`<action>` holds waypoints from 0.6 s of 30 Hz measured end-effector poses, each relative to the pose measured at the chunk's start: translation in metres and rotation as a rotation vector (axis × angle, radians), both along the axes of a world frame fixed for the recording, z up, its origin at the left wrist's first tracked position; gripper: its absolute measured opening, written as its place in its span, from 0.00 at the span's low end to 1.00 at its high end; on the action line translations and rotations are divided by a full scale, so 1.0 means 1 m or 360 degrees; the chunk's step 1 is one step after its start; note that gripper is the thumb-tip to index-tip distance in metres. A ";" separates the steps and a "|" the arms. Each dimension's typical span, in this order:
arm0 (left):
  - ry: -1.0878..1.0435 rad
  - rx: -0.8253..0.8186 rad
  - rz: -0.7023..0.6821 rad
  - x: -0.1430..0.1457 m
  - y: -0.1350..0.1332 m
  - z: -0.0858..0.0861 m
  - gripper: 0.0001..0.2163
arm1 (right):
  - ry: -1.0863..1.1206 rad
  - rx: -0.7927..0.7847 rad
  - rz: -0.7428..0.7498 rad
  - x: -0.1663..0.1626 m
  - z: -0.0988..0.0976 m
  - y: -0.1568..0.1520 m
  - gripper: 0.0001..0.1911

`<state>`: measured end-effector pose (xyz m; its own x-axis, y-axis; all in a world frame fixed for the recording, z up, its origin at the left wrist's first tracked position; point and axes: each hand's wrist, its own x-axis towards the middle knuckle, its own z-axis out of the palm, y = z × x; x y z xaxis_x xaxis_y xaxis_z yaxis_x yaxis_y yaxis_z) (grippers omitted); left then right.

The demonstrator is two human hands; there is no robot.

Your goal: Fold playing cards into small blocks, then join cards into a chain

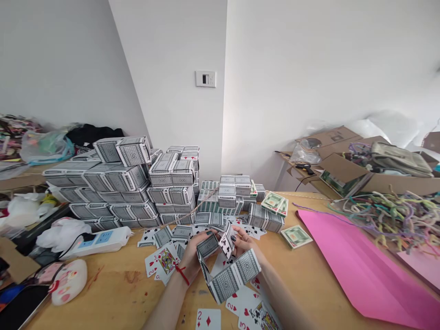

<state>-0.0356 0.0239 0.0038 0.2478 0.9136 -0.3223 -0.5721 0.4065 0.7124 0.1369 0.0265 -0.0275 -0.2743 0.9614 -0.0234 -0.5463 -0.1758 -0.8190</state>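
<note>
Between my hands is a partly open box of folded playing cards [233, 277], grey-patterned backs outward. My left hand [194, 252], a red string around its wrist, is closed on the box's left side. My right hand [244, 240] pinches a clubs card [227, 243], which stands tilted at the box's upper edge. Its palm lies near the box's right end. Loose cards lie around: a jack [167, 260] left of my hands, a king of clubs [263, 316] and a two of diamonds [208, 319] in front. Some fingers are hidden behind the box and card.
Stacked card boxes [127, 176] rise at the back left, with a smaller stack [235, 190] behind my hands. Green card packs [296, 237] lie to the right, beside a pink sheet [364, 270]. A white power strip [99, 242] and a tangle of yarn [388, 215] flank the table.
</note>
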 end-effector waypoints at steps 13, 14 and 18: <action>-0.0052 0.0053 0.0034 0.000 0.003 -0.004 0.09 | -0.0459 0.0412 -0.0132 -0.007 0.024 -0.012 0.25; -0.0047 0.0059 0.0058 0.000 0.003 -0.005 0.09 | -0.0557 0.0438 -0.0175 -0.007 0.026 -0.014 0.27; -0.0008 0.0087 0.0136 -0.001 0.004 -0.006 0.08 | -0.0778 0.0554 -0.0299 -0.007 0.024 -0.018 0.31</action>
<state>-0.0361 0.0279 -0.0022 0.1697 0.9477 -0.2701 -0.6065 0.3165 0.7294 0.1296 0.0086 -0.0037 -0.1366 0.9660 0.2197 -0.0901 0.2087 -0.9738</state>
